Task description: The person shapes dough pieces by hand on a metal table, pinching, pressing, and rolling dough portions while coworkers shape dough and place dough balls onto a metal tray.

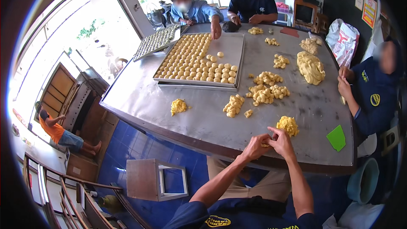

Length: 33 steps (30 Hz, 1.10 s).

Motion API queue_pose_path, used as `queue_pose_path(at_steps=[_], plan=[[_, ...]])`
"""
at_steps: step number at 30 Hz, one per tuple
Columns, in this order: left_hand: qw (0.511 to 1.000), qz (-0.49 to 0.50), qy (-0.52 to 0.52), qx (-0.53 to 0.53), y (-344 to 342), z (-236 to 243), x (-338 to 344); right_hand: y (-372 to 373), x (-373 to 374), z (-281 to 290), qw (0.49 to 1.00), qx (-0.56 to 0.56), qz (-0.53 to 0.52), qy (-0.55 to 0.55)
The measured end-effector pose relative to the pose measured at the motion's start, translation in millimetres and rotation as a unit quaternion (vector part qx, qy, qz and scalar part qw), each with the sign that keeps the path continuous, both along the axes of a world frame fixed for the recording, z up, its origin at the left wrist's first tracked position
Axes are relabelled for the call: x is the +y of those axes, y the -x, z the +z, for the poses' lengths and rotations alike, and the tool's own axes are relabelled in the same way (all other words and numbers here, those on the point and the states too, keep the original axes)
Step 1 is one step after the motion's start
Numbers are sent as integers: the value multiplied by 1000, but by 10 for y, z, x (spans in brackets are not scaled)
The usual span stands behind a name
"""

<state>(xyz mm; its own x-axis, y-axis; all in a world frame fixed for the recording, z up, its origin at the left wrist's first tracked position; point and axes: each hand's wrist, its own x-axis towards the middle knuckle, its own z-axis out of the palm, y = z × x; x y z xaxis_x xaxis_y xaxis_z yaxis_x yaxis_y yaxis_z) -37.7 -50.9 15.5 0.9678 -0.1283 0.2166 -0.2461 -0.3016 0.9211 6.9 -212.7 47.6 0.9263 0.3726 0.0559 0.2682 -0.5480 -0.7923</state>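
Over the near edge of the metal table, my two hands meet around a small piece of pale yellow dough [266,145]. My left hand [255,147] has its fingers curled under and around it. From the other side my right hand [281,143] pinches the same piece, thumb and fingers close to the left fingertips. Most of the piece is hidden by my fingers. Just beyond my hands lies a mound of crumbly yellow filling [288,125]. Farther off on the tabletop are piles of small dough pieces [263,95] and a smaller heap [233,105].
A large tray [241,59] holds rows of round dough balls; a second tray [149,42] stands beyond it. A big dough lump [310,68] and green scraper [336,138] lie to the right. Several people work nearby. A stool [142,180] stands at lower left.
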Motion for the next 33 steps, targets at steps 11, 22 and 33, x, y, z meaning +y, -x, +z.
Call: queue_pose_path(at_steps=[11,22,33], plan=[[980,-4,-36,197,47,408,16,145,4,90,991,-124,7,49],[996,85,1,12,-23,-3,68,-33,-527,-164,947,-275,-160,47],[996,87,-25,19,-4,37,28,13,-388,19,947,-256,-194,-14]])
